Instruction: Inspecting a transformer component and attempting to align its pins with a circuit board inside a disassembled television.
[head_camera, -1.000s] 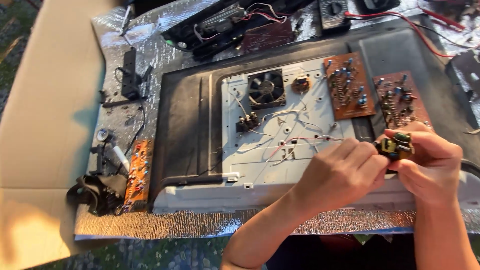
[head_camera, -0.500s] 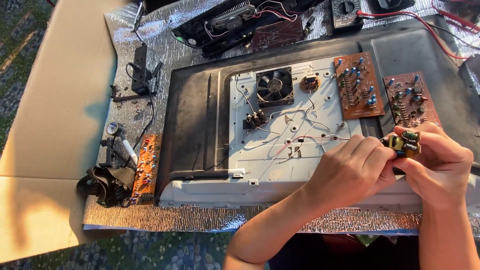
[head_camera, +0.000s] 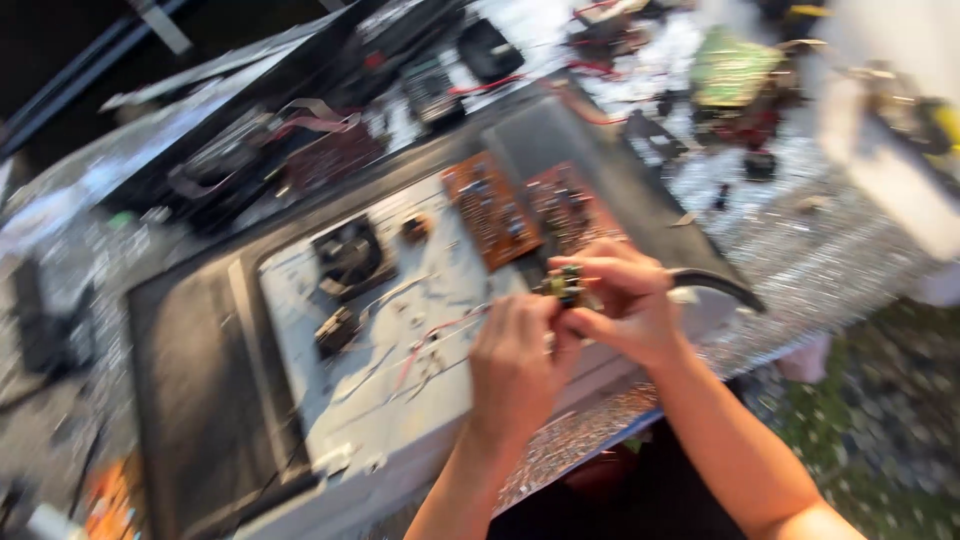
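Both hands meet over the near right part of an opened flat black device casing (head_camera: 190, 400) with a white inner plate (head_camera: 390, 390). My right hand (head_camera: 620, 305) pinches a small yellow-green electronic part (head_camera: 565, 285) between fingers and thumb. My left hand (head_camera: 515, 365) touches the same part from the left, fingers curled. Thin red and white wires (head_camera: 430, 340) trail from the plate toward the hands. The picture is blurred by motion.
Two brown circuit boards (head_camera: 495, 210) lie on the plate beyond the hands, with a small black fan (head_camera: 350, 255) to their left. Dark electronic units, wires and a green board (head_camera: 730, 65) lie on the silver foil sheet (head_camera: 800, 250) at the back and right.
The view has swung and tilted, so the casing now runs diagonally and the right end of the foil sheet shows. Both hands stay together on the small part.
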